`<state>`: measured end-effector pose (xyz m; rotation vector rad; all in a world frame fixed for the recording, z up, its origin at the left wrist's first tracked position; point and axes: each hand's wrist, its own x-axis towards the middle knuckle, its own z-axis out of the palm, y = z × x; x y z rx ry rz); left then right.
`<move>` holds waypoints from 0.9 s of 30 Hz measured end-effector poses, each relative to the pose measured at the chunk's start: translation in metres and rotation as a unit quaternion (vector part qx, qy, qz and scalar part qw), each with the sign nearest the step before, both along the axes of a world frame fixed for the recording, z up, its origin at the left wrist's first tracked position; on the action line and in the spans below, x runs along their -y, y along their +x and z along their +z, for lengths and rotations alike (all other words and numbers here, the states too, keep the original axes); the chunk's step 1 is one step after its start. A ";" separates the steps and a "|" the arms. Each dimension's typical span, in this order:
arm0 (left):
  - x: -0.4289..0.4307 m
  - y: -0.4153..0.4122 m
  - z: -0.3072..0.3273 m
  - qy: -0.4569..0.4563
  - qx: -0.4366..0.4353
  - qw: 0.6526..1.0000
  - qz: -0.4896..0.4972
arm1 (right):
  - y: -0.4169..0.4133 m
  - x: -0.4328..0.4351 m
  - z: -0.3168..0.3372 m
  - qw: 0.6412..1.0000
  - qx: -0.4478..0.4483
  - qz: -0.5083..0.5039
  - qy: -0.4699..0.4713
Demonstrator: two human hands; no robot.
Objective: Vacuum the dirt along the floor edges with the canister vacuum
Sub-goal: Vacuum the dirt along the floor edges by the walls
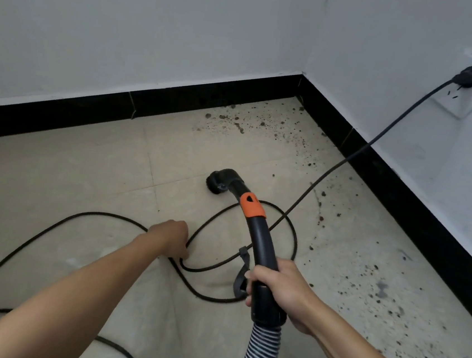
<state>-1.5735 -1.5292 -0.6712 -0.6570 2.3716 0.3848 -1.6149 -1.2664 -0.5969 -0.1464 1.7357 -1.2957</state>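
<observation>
My right hand [281,291] grips the black vacuum handle [260,239], which has an orange band and ends in a round black nozzle [220,181] above the beige tiled floor. A striped hose [261,353] runs down from the handle. My left hand [174,238] reaches down to the black power cord [103,215], its fingers curled at a loop of it. Dark dirt [264,123] is scattered in the corner and along the right floor edge [377,287]. The canister is out of view.
Black skirting [179,97] lines both white walls, which meet at a corner on the upper right. The cord climbs to a plug [470,75] in a wall socket on the right wall. Cord loops lie across the floor at the left and centre.
</observation>
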 end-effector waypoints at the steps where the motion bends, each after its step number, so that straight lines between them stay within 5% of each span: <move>1: -0.001 0.002 0.000 0.004 0.006 1.000 0.001 | 0.001 0.002 0.001 1.000 0.001 0.002 -0.004; 12: 0.028 0.043 -0.009 -0.031 -0.066 0.988 0.139 | 0.023 0.034 0.003 0.985 0.039 0.168 0.022; 17: 0.035 0.046 -0.016 -0.018 -0.087 0.978 0.187 | 0.019 0.047 -0.001 0.991 -0.059 0.116 0.027; 20: 0.042 0.041 -0.017 -0.022 -0.113 0.971 0.210 | 0.019 0.058 -0.002 0.989 -0.039 0.139 0.029; 27: 0.075 0.011 -0.014 -0.030 -0.210 0.944 0.251 | -0.029 0.084 -0.013 0.979 -0.043 -0.200 0.000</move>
